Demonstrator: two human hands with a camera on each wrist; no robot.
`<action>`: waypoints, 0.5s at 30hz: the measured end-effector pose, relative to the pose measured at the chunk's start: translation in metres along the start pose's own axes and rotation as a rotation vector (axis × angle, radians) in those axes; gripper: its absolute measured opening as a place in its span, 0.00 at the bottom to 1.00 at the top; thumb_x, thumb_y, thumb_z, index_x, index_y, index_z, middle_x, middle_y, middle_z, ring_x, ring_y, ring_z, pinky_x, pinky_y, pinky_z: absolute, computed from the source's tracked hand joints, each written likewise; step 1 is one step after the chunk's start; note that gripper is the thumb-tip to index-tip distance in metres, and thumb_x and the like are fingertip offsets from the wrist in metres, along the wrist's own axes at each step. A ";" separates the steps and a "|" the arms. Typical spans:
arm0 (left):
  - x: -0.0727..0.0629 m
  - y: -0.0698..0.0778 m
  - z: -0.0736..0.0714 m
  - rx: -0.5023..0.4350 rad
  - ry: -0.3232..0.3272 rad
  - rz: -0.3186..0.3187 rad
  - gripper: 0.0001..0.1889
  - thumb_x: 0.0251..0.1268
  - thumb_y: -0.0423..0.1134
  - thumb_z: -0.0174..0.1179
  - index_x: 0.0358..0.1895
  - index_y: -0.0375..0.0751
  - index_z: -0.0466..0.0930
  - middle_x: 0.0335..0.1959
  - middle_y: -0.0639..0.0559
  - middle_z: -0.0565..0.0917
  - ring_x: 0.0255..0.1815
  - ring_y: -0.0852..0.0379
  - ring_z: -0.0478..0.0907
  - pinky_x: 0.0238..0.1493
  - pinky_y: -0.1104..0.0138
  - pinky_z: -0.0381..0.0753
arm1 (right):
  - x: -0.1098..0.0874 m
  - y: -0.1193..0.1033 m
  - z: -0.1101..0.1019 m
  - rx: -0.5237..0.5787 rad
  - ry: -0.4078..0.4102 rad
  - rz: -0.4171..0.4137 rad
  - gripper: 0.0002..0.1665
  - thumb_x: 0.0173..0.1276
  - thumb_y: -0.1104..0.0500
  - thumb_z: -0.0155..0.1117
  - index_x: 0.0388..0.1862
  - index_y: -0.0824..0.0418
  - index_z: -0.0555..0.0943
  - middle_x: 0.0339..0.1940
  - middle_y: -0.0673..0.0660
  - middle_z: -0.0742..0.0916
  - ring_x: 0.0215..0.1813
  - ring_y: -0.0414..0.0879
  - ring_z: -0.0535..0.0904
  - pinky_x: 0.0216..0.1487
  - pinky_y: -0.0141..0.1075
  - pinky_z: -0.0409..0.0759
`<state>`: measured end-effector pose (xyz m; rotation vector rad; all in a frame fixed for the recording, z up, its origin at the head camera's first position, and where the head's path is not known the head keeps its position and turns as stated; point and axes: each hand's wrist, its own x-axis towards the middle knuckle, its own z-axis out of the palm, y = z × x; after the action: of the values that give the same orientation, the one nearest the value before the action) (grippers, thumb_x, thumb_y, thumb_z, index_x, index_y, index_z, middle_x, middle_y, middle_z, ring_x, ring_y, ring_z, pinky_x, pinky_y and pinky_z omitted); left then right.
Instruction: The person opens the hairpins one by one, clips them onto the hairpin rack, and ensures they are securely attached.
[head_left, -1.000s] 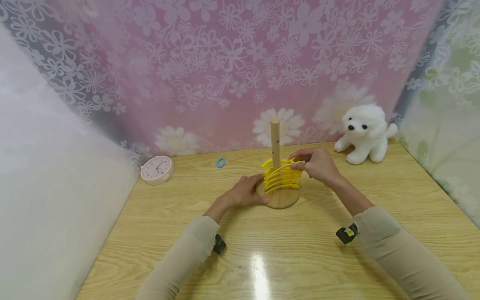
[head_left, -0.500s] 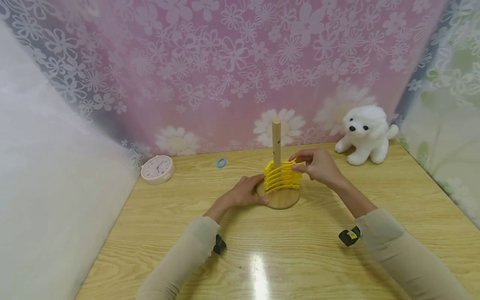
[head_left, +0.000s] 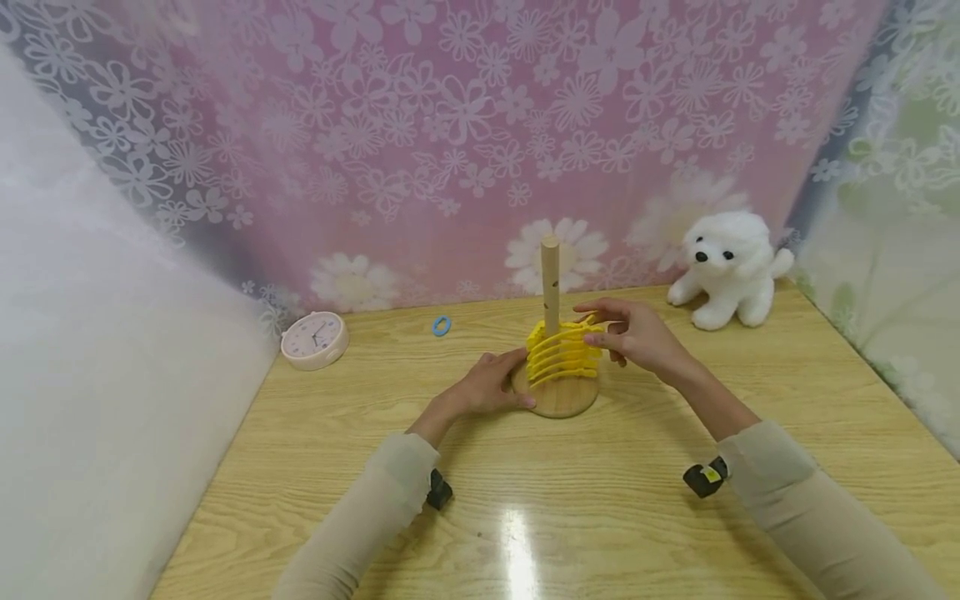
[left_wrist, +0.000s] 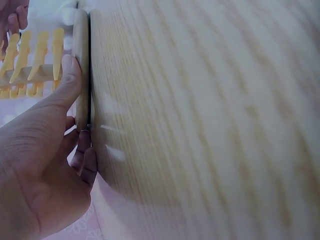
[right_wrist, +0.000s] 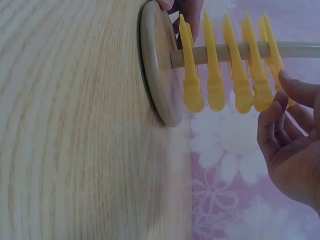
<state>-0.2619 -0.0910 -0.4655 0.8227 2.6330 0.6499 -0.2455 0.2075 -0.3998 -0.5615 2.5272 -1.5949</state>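
A wooden stand [head_left: 561, 402] has a round base and an upright post [head_left: 551, 283]. Several yellow banana hair clips [head_left: 562, 354] are stacked one above another around the post; in the right wrist view the clips [right_wrist: 215, 75] sit apart, each straddling it. My left hand [head_left: 491, 385] grips the left edge of the base, its thumb on top and its other fingers at the rim in the left wrist view. At the right end of the topmost clip [right_wrist: 270, 42] is my right hand [head_left: 643, 337], fingers loosened and parted, the thumb touching the clip.
A pink round clock [head_left: 315, 340] lies at the left of the wooden table [head_left: 480, 500]. Towards the back is a small blue ring [head_left: 442, 326]. The white plush dog [head_left: 727, 267] sits at the back right, before a pink floral curtain [head_left: 420, 150].
The topmost clip's raised far part has come down into line with the stack. My right fingers have loosened from its end and spread slightly. The left hand has stayed on the base.
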 end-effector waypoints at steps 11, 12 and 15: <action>-0.012 0.001 -0.007 -0.012 -0.027 0.041 0.49 0.72 0.60 0.64 0.86 0.50 0.47 0.86 0.49 0.53 0.80 0.46 0.56 0.78 0.52 0.58 | -0.021 -0.001 -0.025 0.078 -0.044 -0.028 0.36 0.81 0.55 0.61 0.83 0.57 0.63 0.72 0.68 0.77 0.27 0.54 0.79 0.30 0.46 0.82; -0.016 0.001 -0.009 -0.026 -0.033 0.047 0.48 0.72 0.59 0.64 0.86 0.48 0.48 0.85 0.48 0.53 0.82 0.46 0.54 0.79 0.52 0.56 | -0.026 -0.001 -0.030 0.073 -0.037 -0.035 0.35 0.82 0.54 0.60 0.83 0.57 0.62 0.72 0.68 0.77 0.28 0.55 0.80 0.31 0.47 0.83; -0.034 0.001 -0.016 -0.050 -0.038 0.059 0.44 0.76 0.58 0.61 0.85 0.43 0.51 0.85 0.46 0.55 0.84 0.47 0.51 0.81 0.52 0.53 | -0.042 0.001 -0.042 0.039 0.012 -0.045 0.32 0.83 0.53 0.57 0.82 0.55 0.65 0.71 0.65 0.79 0.31 0.56 0.82 0.34 0.45 0.85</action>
<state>-0.2411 -0.1152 -0.4463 0.8929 2.5562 0.7049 -0.2179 0.2584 -0.3865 -0.6098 2.5039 -1.6632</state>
